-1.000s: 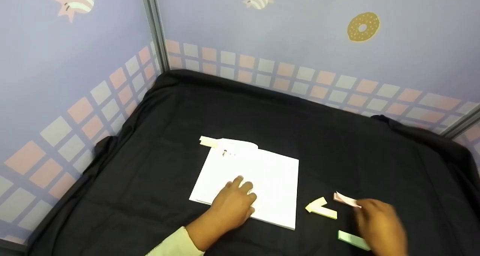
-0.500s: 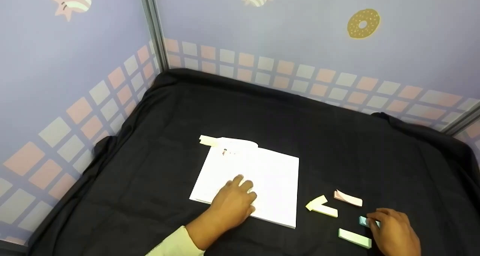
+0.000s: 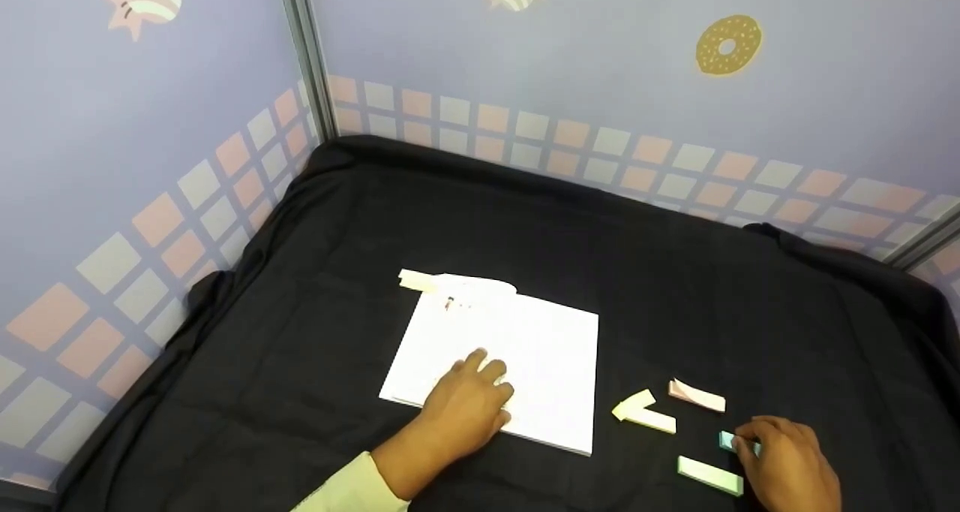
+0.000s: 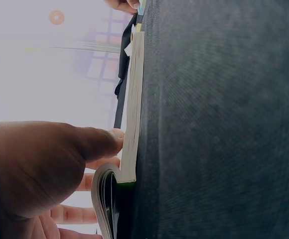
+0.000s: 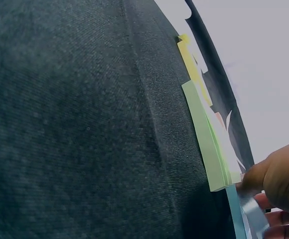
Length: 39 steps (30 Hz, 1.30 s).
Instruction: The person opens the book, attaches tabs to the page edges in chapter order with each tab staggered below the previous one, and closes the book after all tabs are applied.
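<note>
An open book (image 3: 555, 362) with white pages lies on the black cloth. My left hand (image 3: 469, 407) rests on its pages with fingers spread, and the left wrist view shows the thumb along the lower edge. To the right, my right hand (image 3: 791, 459) is at a blue sticky-note pad (image 3: 726, 441), partly covering it. In the right wrist view a blue strip (image 5: 255, 215) bends up from that pad between thumb and fingers. Around it lie a pink sticky-note pad (image 3: 697, 396), a green pad (image 3: 709, 475) and a yellow pad (image 3: 651, 420) with a strip folded up.
Pale yellow strips (image 3: 417, 280) stick out from the book's upper left corner. Black cloth (image 3: 300, 392) covers the table, bunched along its edges. Printed wall panels (image 3: 600, 61) stand at the back and left, joined by a metal post (image 3: 307, 54).
My right hand has moved from the pink pad, right and slightly nearer, to the blue pad, uncovering the green pad. During the last half second it barely moves. The left hand stays on the book.
</note>
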Each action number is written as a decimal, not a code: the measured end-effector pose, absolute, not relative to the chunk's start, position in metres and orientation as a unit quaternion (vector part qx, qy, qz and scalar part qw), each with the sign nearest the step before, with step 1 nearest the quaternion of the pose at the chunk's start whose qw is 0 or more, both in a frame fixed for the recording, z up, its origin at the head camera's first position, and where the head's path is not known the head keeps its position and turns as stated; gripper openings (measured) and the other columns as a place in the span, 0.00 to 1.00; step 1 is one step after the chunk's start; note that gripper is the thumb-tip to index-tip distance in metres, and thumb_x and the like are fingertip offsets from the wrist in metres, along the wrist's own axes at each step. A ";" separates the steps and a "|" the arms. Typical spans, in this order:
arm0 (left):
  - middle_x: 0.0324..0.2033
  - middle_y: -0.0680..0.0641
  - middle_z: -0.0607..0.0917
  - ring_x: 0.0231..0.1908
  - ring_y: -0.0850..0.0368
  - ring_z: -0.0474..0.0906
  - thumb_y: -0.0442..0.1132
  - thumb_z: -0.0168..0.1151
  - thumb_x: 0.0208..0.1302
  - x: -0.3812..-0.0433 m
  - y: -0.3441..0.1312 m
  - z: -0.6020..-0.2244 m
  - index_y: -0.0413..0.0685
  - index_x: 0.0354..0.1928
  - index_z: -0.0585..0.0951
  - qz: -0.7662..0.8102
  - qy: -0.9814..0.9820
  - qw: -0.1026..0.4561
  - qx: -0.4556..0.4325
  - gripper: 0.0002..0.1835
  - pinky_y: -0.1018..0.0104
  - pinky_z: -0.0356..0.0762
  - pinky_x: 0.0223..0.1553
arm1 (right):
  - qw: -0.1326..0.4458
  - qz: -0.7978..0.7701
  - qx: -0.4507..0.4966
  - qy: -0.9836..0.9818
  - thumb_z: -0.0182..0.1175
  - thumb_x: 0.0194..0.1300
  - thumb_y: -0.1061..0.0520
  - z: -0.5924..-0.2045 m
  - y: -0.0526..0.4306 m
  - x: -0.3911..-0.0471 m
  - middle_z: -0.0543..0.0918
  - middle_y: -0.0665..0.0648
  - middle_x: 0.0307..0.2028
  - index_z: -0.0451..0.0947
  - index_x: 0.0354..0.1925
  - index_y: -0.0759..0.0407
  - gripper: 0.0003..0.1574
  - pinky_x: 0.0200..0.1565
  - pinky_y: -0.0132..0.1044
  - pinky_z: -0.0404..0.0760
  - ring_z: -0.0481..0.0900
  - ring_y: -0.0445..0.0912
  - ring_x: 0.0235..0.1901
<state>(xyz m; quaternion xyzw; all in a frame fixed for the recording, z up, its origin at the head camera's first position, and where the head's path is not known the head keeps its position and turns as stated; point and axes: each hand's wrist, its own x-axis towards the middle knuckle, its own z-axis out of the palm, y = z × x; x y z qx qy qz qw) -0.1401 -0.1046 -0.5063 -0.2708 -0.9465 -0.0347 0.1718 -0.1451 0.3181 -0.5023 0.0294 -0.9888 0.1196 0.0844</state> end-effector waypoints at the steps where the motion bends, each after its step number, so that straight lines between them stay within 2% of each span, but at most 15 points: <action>1: 0.41 0.51 0.77 0.50 0.45 0.70 0.51 0.67 0.51 -0.140 -0.105 -0.506 0.54 0.29 0.82 -0.034 -0.947 0.171 -0.271 0.11 0.50 0.77 0.42 | 0.084 0.116 0.027 -0.989 0.69 0.51 0.58 -0.502 0.317 -0.145 0.79 0.62 0.42 0.82 0.31 0.51 0.06 0.40 0.60 0.70 0.70 0.63 0.45; 8: 0.41 0.51 0.77 0.50 0.46 0.70 0.52 0.67 0.51 -0.140 -0.105 -0.506 0.55 0.30 0.82 -0.025 -0.948 0.167 -0.270 0.11 0.51 0.77 0.42 | 0.069 0.116 0.028 -0.990 0.68 0.52 0.58 -0.500 0.316 -0.144 0.77 0.51 0.26 0.78 0.30 0.49 0.08 0.29 0.50 0.72 0.73 0.54 0.32; 13: 0.42 0.51 0.77 0.50 0.46 0.70 0.53 0.67 0.51 -0.139 -0.105 -0.506 0.55 0.30 0.82 -0.025 -0.947 0.169 -0.271 0.11 0.51 0.77 0.42 | 0.052 0.128 0.005 -0.990 0.67 0.54 0.57 -0.499 0.316 -0.143 0.81 0.56 0.30 0.80 0.37 0.53 0.10 0.30 0.54 0.73 0.75 0.56 0.35; 15: 0.42 0.51 0.77 0.51 0.45 0.70 0.53 0.67 0.51 -0.139 -0.105 -0.506 0.55 0.30 0.82 -0.028 -0.948 0.168 -0.271 0.11 0.51 0.77 0.42 | 0.070 0.123 0.013 -0.990 0.67 0.54 0.57 -0.500 0.315 -0.142 0.82 0.56 0.31 0.81 0.37 0.53 0.09 0.32 0.56 0.72 0.75 0.57 0.37; 19: 0.42 0.52 0.77 0.50 0.46 0.70 0.52 0.67 0.51 -0.139 -0.106 -0.507 0.55 0.30 0.82 -0.034 -0.948 0.167 -0.270 0.11 0.51 0.77 0.42 | 0.141 0.111 0.052 -0.982 0.68 0.50 0.61 -0.504 0.314 -0.142 0.82 0.54 0.29 0.80 0.28 0.50 0.07 0.35 0.55 0.71 0.73 0.58 0.36; 25: 0.43 0.52 0.77 0.51 0.45 0.70 0.52 0.67 0.51 -0.140 -0.106 -0.507 0.55 0.31 0.82 -0.038 -0.947 0.167 -0.271 0.11 0.50 0.77 0.43 | 0.190 0.089 0.071 -0.975 0.72 0.43 0.60 -0.508 0.311 -0.141 0.74 0.63 0.44 0.82 0.25 0.51 0.08 0.41 0.61 0.66 0.67 0.64 0.45; 27: 0.43 0.51 0.77 0.51 0.45 0.70 0.52 0.67 0.52 -0.140 -0.106 -0.506 0.55 0.31 0.82 -0.034 -0.947 0.167 -0.271 0.11 0.50 0.77 0.43 | 0.205 0.076 0.087 -0.972 0.72 0.43 0.61 -0.510 0.311 -0.141 0.74 0.64 0.42 0.82 0.25 0.53 0.08 0.40 0.61 0.66 0.68 0.64 0.43; 30: 0.43 0.51 0.77 0.51 0.45 0.70 0.53 0.66 0.52 -0.140 -0.106 -0.506 0.55 0.32 0.82 -0.027 -0.947 0.165 -0.273 0.11 0.50 0.77 0.43 | 0.222 0.073 0.101 -0.967 0.71 0.45 0.62 -0.512 0.310 -0.141 0.77 0.60 0.31 0.80 0.25 0.56 0.08 0.35 0.57 0.68 0.71 0.61 0.34; 32: 0.43 0.51 0.77 0.51 0.45 0.70 0.53 0.66 0.53 -0.140 -0.106 -0.506 0.55 0.32 0.82 -0.022 -0.949 0.161 -0.272 0.12 0.50 0.76 0.43 | 0.205 0.084 0.095 -0.971 0.68 0.49 0.62 -0.513 0.310 -0.142 0.77 0.57 0.26 0.78 0.27 0.56 0.08 0.31 0.55 0.69 0.72 0.59 0.29; 34: 0.43 0.51 0.77 0.52 0.45 0.70 0.53 0.66 0.53 -0.140 -0.106 -0.505 0.55 0.33 0.82 -0.020 -0.950 0.156 -0.270 0.12 0.50 0.76 0.44 | 0.163 0.102 0.074 -0.978 0.65 0.53 0.63 -0.513 0.309 -0.142 0.77 0.54 0.23 0.76 0.28 0.56 0.07 0.30 0.54 0.71 0.74 0.56 0.28; 39: 0.43 0.51 0.77 0.53 0.45 0.69 0.53 0.66 0.53 -0.140 -0.105 -0.505 0.55 0.32 0.82 -0.022 -0.952 0.149 -0.267 0.12 0.49 0.76 0.44 | 0.022 0.127 0.004 -0.992 0.58 0.61 0.61 -0.501 0.308 -0.141 0.78 0.56 0.27 0.73 0.35 0.58 0.03 0.29 0.53 0.72 0.76 0.56 0.31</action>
